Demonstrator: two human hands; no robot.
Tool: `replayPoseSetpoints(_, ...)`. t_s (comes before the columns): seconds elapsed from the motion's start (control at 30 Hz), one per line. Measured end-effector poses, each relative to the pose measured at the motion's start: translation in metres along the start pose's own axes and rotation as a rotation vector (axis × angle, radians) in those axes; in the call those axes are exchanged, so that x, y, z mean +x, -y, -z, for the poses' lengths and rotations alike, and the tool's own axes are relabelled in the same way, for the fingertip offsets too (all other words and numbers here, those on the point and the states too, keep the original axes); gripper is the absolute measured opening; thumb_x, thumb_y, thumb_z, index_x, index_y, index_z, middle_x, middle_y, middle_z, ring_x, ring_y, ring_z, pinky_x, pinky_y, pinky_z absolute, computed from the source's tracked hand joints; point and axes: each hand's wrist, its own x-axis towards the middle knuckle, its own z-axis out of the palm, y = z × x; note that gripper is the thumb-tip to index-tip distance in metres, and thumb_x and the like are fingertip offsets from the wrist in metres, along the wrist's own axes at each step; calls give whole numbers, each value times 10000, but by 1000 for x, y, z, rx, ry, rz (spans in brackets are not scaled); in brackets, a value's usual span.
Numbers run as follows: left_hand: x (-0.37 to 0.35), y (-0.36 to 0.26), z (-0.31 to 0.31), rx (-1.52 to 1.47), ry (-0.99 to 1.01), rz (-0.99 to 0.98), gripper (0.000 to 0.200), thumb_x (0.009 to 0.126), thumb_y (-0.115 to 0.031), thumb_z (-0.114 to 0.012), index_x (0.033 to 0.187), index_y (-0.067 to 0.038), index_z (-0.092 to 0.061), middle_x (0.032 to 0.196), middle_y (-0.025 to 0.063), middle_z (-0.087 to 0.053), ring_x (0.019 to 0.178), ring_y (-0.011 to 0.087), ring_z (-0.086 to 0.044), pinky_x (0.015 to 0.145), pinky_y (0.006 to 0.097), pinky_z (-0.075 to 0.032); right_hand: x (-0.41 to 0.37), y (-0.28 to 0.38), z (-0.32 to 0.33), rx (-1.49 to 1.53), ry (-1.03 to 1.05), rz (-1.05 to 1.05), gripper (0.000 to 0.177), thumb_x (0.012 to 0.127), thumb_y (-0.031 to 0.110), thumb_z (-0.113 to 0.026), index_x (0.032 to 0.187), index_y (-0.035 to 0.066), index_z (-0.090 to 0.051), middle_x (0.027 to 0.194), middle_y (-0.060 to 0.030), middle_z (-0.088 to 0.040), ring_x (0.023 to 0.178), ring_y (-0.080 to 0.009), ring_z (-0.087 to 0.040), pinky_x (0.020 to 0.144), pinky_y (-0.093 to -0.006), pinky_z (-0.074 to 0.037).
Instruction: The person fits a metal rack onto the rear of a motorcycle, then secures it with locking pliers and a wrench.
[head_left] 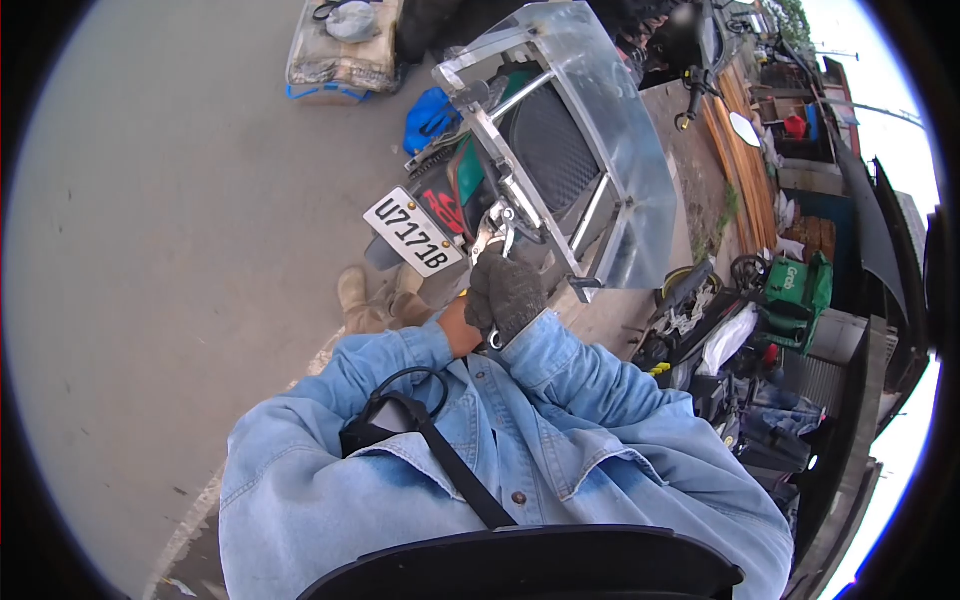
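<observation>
My right hand [516, 292], in a dark work glove, is closed around the handles of silver locking pliers [494, 232]. The pliers' jaws rest at the lower bar of a metal rear rack [515, 178] on a motorcycle. Below the glove pokes out a small ring-shaped metal end [495, 339], perhaps of a wrench. My left hand [464, 326] shows mainly a bare wrist; its fingers are hidden beside and behind the right hand. Left of the pliers is a license plate [412, 232], and beyond the rack the black seat [556, 135].
A clear sheet panel [640, 170] covers the rack's right side. A blue bag [430, 118] hangs at the motorcycle's left. A loaded box [343, 55] stands on the pavement. Wooden planks [738, 150], a green delivery bag [795, 290] and clutter line the right side.
</observation>
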Motion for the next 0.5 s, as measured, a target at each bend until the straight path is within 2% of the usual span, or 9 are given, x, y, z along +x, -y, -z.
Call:
replayPoseSetpoints(0.03, 0, 1, -1, 7, 6, 1, 441, 672, -77, -701, 1076, 22, -555, 955, 167, -642, 922, 267, -614, 864, 335, -466, 1, 1, 0, 31, 8, -10, 139, 855, 129, -501, 985, 102, -458, 578, -45, -449, 366, -158, -402, 289, -307, -297)
replayPoseSetpoints(0.1, -2, 1, -2, -172, -24, 268, 339, 710, -23, -674, 1019, 30, -544, 857, 145, -636, 811, 239, -633, 769, 342, -511, 0, 6, 7, -11, 7, -5, 127, 870, 159, -511, 977, 99, -476, 580, -32, -458, 368, -137, -401, 296, -289, -304)
replayPoseSetpoints(0.13, -2, 2, -1, -165, -13, 267, 339, 710, -23, -674, 1019, 30, -544, 857, 145, -636, 811, 239, -633, 769, 342, -511, 0, 10, 13, -70, 9, 0, 128, 885, 189, -520, 969, 96, -493, 582, -19, -467, 370, -117, -400, 303, -272, -310)
replayPoseSetpoints(0.2, -2, -14, 5, -627, 37, 750, 217, 761, -15, -652, 931, 20, -522, 754, 112, -610, 676, 193, -628, 620, 325, -532, -19, 31, 19, -145, -20, 37, 161, 897, 199, -524, 1002, 78, -528, 572, -11, -470, 389, -97, -417, 308, -239, -294)
replayPoseSetpoints(0.23, -2, -16, 5, -715, 19, 731, 171, 792, -40, -648, 865, 5, -499, 711, 96, -594, 593, 158, -611, 523, 304, -519, -23, 39, 30, -225, 30, 76, 188, 890, 186, -523, 1032, 62, -528, 574, -12, -473, 392, -98, -419, 319, -244, -307)
replayPoseSetpoints(0.33, 0, -17, 7, -686, 13, 713, 179, 798, -38, -650, 880, 16, -501, 717, 99, -598, 619, 168, -619, 547, 303, -526, -31, 69, 63, -582, 99, 143, 242, 866, 140, -509, 1076, 20, -521, 585, -18, -477, 397, -108, -434, 359, -253, -348)
replayPoseSetpoints(0.4, 0, -17, 10, -647, 64, 692, 186, 828, -81, -632, 915, 16, -500, 735, 100, -599, 639, 177, -624, 567, 306, -529, -30, 83, 81, -853, 55, 163, 229, 876, 113, -485, 1082, 20, -521, 681, -47, -511, 507, -104, -480, 467, -258, -408)
replayPoseSetpoints(0.47, -1, -15, 16, -606, 106, 668, 204, 858, -123, -615, 950, 16, -499, 753, 100, -599, 660, 186, -628, 586, 308, -532, -24, 87, 102, -1208, 36, 509, 208, 891, 108, -474, 1075, 27, -530, 748, -63, -528, 607, -119, -508, 558, -271, -438)
replayPoseSetpoints(0.5, -2, -14, 20, -661, 152, 681, 249, 869, -189, -609, 965, 13, -499, 771, 106, -604, 699, 200, -640, 610, 308, -537, -18, 85, 110, -1198, 33, 513, 208, 891, 108, -474, 1075, 27, -530, 748, -63, -528, 607, -119, -508, 558, -271, -438)
